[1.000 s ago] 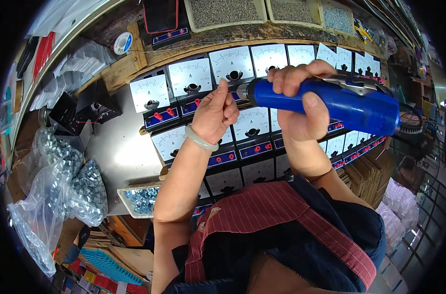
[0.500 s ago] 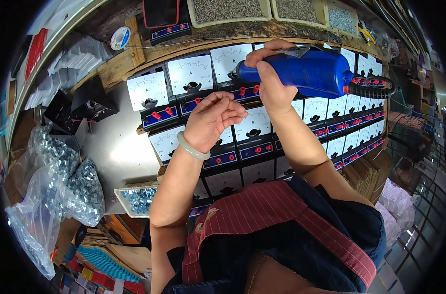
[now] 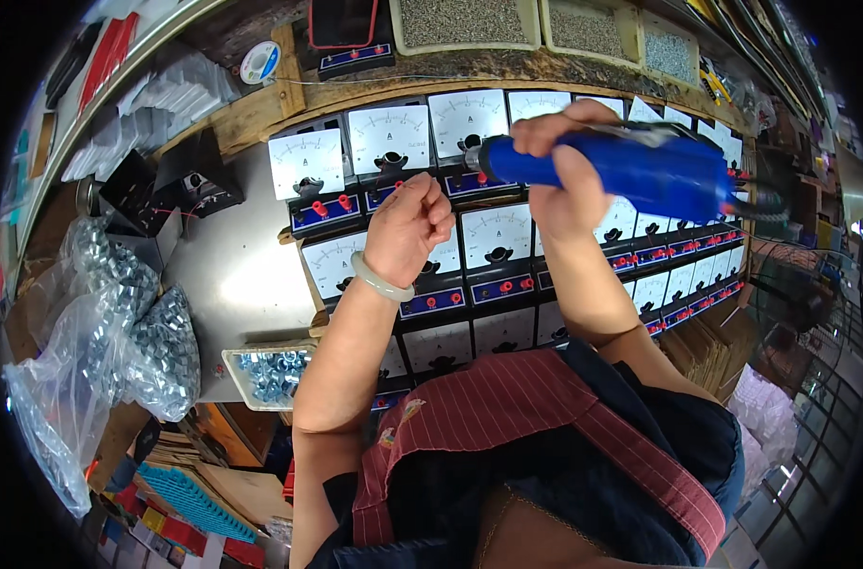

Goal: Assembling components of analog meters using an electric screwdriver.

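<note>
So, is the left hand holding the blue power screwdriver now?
No, the blue power screwdriver is gripped by the right hand, while the left hand is curled apart from it above the panel meters.

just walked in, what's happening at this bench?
A person is working over rows of white panel meters laid out on the bench. The right hand grips a blue electric screwdriver, its tip pointing left above the meters. The left hand, loosely closed, hovers over them. A small tray of metal nuts sits at the left.
</note>
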Available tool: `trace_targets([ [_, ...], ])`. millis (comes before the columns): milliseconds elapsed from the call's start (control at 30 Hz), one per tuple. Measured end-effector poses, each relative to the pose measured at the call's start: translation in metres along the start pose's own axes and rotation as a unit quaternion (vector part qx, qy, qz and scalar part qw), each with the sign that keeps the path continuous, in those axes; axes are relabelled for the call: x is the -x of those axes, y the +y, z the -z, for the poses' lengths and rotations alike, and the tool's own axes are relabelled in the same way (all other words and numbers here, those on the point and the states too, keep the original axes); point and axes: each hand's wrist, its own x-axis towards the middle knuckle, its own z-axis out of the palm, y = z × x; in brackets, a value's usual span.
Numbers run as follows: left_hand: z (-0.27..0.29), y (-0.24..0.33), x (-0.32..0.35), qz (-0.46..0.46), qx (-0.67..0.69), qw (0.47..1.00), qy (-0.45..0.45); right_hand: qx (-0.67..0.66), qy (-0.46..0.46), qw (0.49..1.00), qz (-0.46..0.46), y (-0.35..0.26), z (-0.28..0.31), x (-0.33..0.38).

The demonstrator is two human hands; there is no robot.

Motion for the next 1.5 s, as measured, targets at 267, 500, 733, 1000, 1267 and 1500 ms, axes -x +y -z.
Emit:
trace_targets([
  [267,0.003,0.002,0.005,-0.013,-0.031,0.998,-0.047,-0.064,-0.036,0.997,-0.013,-0.043,-0.022,0.003],
  [500,-0.013,0.003,0.011,-0.054,-0.053,0.997,-0.006,-0.071,-0.040,0.996,-0.021,-0.047,-0.028,0.006],
  [733,0.008,0.004,0.008,-0.035,0.002,0.997,-0.072,-0.077,-0.033,0.996,-0.030,-0.037,-0.038,0.008],
  [1000,0.023,0.060,0.003,-0.135,-0.487,0.859,0.089,-0.035,-0.021,0.999,0.032,0.013,-0.035,-0.006],
  [1267,0.051,0.080,-0.039,-0.273,-0.824,0.472,0.155,0.141,-0.034,0.989,-0.011,0.053,-0.035,-0.006],
  [1500,0.052,0.075,-0.040,-0.258,-0.823,0.474,0.179,0.140,-0.051,0.989,-0.015,0.060,-0.037,-0.007],
])
